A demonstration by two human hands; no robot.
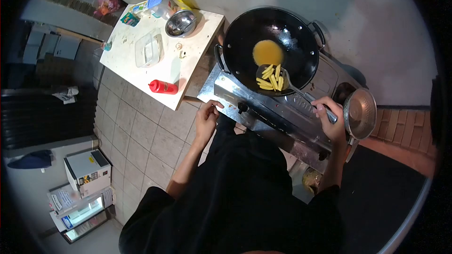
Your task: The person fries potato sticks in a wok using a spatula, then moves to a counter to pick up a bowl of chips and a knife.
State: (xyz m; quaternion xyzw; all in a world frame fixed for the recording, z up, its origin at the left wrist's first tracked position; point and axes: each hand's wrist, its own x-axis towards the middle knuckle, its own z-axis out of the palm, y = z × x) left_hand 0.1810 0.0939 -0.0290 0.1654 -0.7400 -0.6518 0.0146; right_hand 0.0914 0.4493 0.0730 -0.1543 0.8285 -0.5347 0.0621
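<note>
My right hand is wrapped around the handle of a metal skimmer. Its head lies low inside a large black wok, bearing several pale yellow fries. A small pool of yellowish oil sits in the wok's bottom, right beside the fries. The wok rests on a steel gas stove. My left hand is held near the stove's front left corner with its fingers curled in, and nothing shows in it.
On the stove's right is a smaller hammered metal pan. A white table at the left bears a red squeeze bottle, a clear plastic container, a steel bowl and a blue-lidded tub. A white appliance stands farther left.
</note>
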